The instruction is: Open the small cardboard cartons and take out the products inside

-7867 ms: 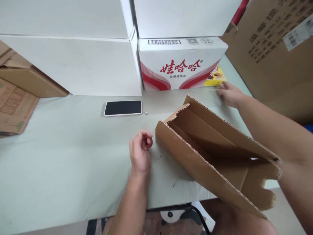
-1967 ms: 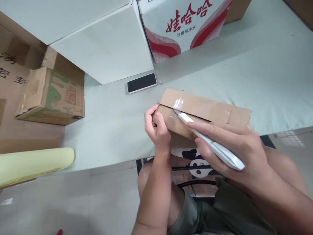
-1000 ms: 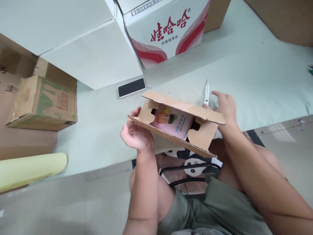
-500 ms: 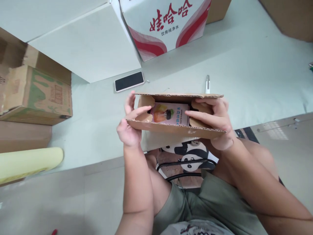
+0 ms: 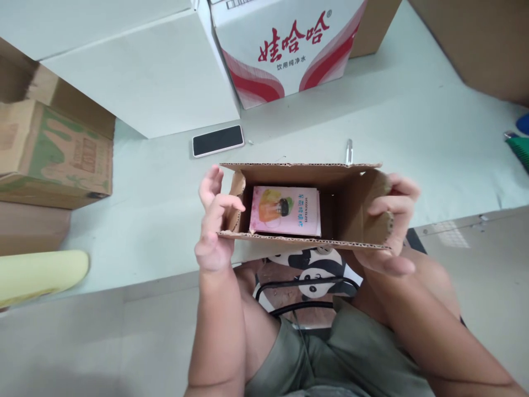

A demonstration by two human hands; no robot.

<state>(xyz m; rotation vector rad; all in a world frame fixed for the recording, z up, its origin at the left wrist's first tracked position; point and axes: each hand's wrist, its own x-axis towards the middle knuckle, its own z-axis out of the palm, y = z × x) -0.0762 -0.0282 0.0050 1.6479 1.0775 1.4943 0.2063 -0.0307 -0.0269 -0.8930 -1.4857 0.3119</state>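
Observation:
I hold an open brown cardboard box (image 5: 347,207) at the near edge of the table (image 5: 165,193), its top flaps spread wide. Inside it stands a pink printed product box (image 5: 285,218). My left hand (image 5: 212,218) presses the left end flap outward with loosely bent fingers. My right hand (image 5: 390,226) grips the right end flap and side, fingers curled over its edge. A white utility knife (image 5: 349,151) lies on the table just behind the box.
A black phone (image 5: 217,140) lies on the table behind the box. White cartons (image 5: 136,82) and a red-printed carton (image 5: 293,49) stand at the back. Brown cartons (image 5: 53,149) sit at left; a pale yellow roll (image 5: 41,274) lies lower left.
Since two seconds ago the knife was laid on the table and the taped box was opened. In the last half second both end flaps were pulled outward, showing the pink box fully.

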